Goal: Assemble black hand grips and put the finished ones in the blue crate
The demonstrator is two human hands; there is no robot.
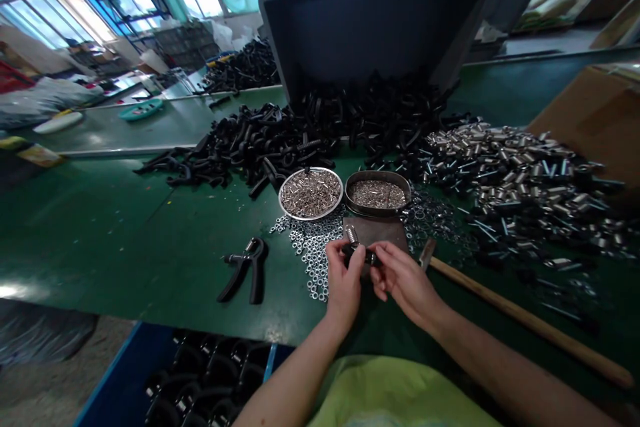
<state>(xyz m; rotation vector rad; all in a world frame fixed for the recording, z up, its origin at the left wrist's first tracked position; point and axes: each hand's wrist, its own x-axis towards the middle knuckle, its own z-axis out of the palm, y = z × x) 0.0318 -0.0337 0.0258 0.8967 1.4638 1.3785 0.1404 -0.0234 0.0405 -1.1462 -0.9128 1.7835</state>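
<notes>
My left hand [346, 280] is closed around a small black plastic part [371, 257] with a shiny coil spring [352, 234] standing up from it. At the part's right end, the thumb and fingertips of my right hand [403, 280] pinch it. My fingers hide much of the part. Just beyond, a brown metal plate [383, 232] lies on the green bench. Loose nuts [314, 257] are spread beside my left hand. Farther left lies an assembled black hand gripper [246, 270] with two handles and a spring.
A dish of small metal pins [310, 193] and an oval tin [378, 193] stand ahead. Black handles [260, 143] spill from a grey bin [385, 27]. Springs and bolts [520, 173] heap at right, near a hammer [525, 313]. A blue crate [117, 380] holds assembled grippers below.
</notes>
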